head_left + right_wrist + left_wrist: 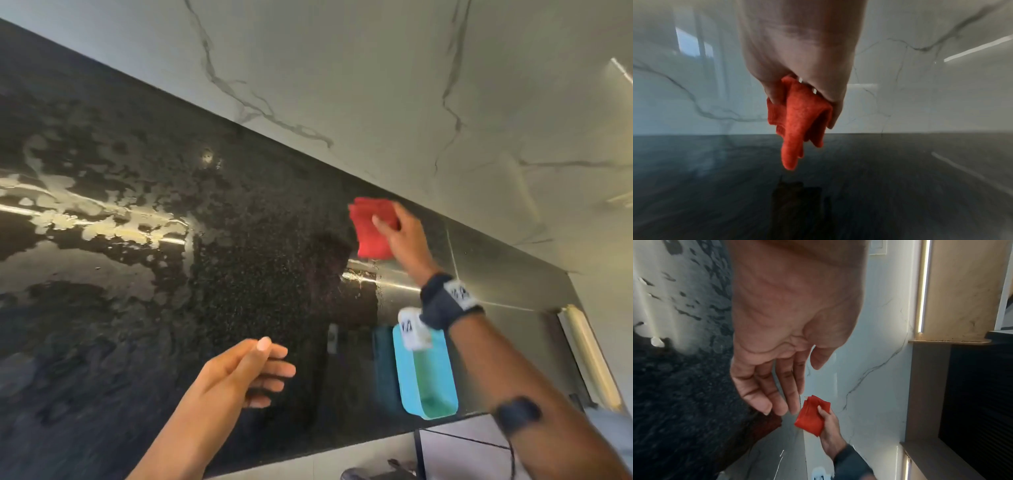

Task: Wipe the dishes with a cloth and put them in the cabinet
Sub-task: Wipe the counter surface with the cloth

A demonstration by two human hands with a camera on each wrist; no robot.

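The right hand [399, 233] sits right of centre in the head view, its fingers [835, 116] curled around a red cloth [370, 228] that is bunched and folded over — thumb on one face, the rest behind, so a loose tail hangs down below the grip. Held that way, the cloth is probably gathered into a pad ready for wiping rather than spread flat. It hangs clear of the dark, speckled tabletop [171, 274], close to where that surface meets the white veined wall [445, 85] at the upper right. The left hand [246, 373] is at lower centre, holding nothing, fingers [764, 395] straight and slightly spread, palm turned toward the cloth — my guess is it is free to take a dish or the cloth. No dish shows in any view, and the cabinet is not seen either, so wiping looks not yet begun. A light blue tub [428, 377] sits at the lower right, partly behind the right forearm; its contents cannot be made out. Pale wet-looking streaks shine across the left of the tabletop.
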